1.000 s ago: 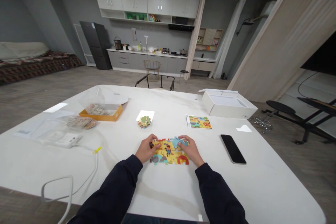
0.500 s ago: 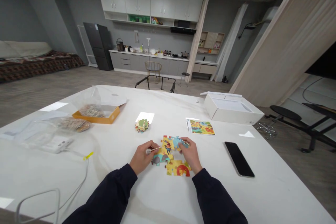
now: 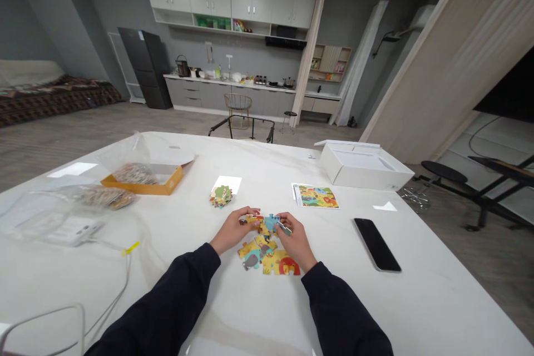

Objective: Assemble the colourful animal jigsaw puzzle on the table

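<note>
Though near puzzle pieces [image 3: 271, 263], picture card [image 3: 317, 196] apart

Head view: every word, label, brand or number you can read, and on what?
No text is legible.
White box: small marks on its side, too small to read.
Refrigerator: pale sticker, too blurred to read.
Puzzle picture sheet: any print along its edge, too small to read.
Puzzle pieces: pictures, no legible lettering.

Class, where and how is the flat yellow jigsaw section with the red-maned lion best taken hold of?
Probably by pinching the lion section at its near edge, coming low from the wearer's side. It lies flat on the smooth white table with that edge free, while grey-and-turquoise animal pieces crowd its far left corner.
</note>
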{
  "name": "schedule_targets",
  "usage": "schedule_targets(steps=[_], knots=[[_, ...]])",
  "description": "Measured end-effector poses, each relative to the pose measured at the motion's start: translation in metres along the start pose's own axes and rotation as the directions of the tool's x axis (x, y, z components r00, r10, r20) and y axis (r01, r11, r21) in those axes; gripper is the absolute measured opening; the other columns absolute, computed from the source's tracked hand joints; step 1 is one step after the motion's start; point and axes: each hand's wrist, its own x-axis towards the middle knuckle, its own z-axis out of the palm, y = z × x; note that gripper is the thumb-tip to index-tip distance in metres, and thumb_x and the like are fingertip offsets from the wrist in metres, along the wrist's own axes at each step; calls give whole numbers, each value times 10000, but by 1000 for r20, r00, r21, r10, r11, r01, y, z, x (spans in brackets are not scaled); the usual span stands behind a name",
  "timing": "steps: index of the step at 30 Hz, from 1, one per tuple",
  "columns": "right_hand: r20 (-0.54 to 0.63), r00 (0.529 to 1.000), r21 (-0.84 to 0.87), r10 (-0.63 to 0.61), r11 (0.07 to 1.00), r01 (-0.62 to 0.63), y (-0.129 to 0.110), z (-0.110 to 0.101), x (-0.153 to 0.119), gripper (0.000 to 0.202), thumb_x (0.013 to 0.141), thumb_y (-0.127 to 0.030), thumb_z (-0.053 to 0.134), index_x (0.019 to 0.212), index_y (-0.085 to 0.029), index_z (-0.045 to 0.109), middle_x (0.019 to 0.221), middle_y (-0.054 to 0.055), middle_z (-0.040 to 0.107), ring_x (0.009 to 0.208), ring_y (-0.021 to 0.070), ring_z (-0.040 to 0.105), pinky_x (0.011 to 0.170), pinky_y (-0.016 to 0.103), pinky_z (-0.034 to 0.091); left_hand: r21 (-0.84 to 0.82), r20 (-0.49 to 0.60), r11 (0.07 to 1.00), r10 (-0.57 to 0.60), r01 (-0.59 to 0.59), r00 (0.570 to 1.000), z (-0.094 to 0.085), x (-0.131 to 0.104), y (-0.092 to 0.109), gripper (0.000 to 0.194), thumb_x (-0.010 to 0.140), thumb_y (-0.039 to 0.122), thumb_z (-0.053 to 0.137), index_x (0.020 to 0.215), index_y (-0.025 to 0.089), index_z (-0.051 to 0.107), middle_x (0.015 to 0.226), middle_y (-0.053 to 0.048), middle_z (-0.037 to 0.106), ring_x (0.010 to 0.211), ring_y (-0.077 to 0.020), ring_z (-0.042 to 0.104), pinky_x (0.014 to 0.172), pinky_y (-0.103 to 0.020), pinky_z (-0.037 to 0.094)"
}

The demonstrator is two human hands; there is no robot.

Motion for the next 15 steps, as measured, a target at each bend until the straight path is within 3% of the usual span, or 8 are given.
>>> schedule_targets(steps=[2, 5, 8, 12, 15], knots=[[1, 1000, -5, 2, 1000, -2, 1, 1, 0, 232, 869, -385, 657, 1014, -205, 675, 930, 72, 739, 898, 234, 702, 850, 360, 570, -40, 66, 999, -16, 18, 998, 0, 1, -3, 294, 817, 435, 776, 886, 170, 667, 1042, -94, 758, 954, -244, 721, 813, -337, 583], [-25, 1000, -22, 10, 1000, -10, -1, 2, 0, 247, 856, -391, 672, 1013, -201, 689, 898, 68, 727, 877, 233, 695, 853, 369, 571, -27, 45, 1000, -5, 6, 999, -2, 0, -6, 314, 824, 448, 775, 890, 161, 664, 845, -45, 730, 777, -193, 685, 719, -297, 559], [-45, 999, -7, 20, 1000, -21, -5, 0, -1, 273, 831, -408, 706, 1004, -197, 703, 907, 73, 727, 869, 234, 685, 844, 376, 578, -97, 9, 995, 15, -14, 1000, -3, -3, -3, 349, 820, 466, 786, 916, 161, 647, 879, -55, 727, 808, -197, 683, 738, -305, 565], [27, 990, 190, 136, 972, -138, -8, -11, 0, 356, 768, -452, 785, 999, -194, 706, 900, 51, 711, 681, 180, 636, 642, 325, 571, -303, 14, 953, -2, 7, 1000, -9, -9, 8, 473, 768, 440, 852, 1093, 171, 638, 920, -48, 718, 847, -189, 688, 788, -313, 572], [-17, 982, 261, 188, 949, -177, -9, -17, 2, 420, 732, -470, 821, 1020, -187, 707, 886, 42, 703, 614, 159, 616, 591, 314, 561, -461, -7, 886, -59, 49, 998, -11, -12, 14, 611, 724, 436, 894, 1203, 168, 626, 936, -52, 712, 813, -172, 687, 786, -314, 575]])
